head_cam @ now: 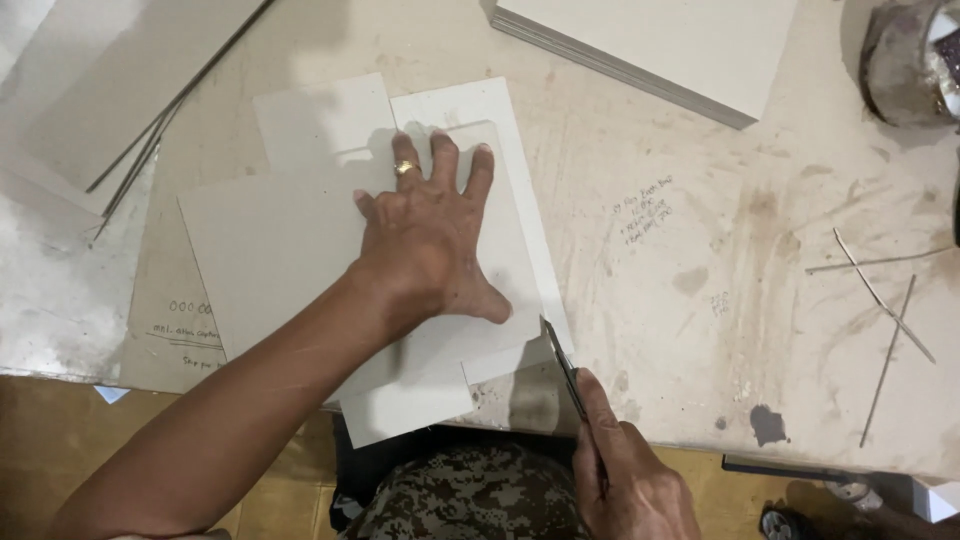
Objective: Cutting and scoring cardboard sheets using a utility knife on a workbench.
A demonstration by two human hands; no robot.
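The left hand (430,245) lies flat, fingers spread, pressing a grey cardboard sheet (270,250) onto the worktable (700,230). The right hand (630,480) is clamped around a utility knife (562,362), its blade tip at the sheet's right edge, just beside the left thumb. A cardboard stack (670,45) sits well beyond the fingertips. Thin offcut strips (880,300) lie far right, leaving bare table between.

stained worktable (680,250), grey boards (270,240), board stack (660,45)
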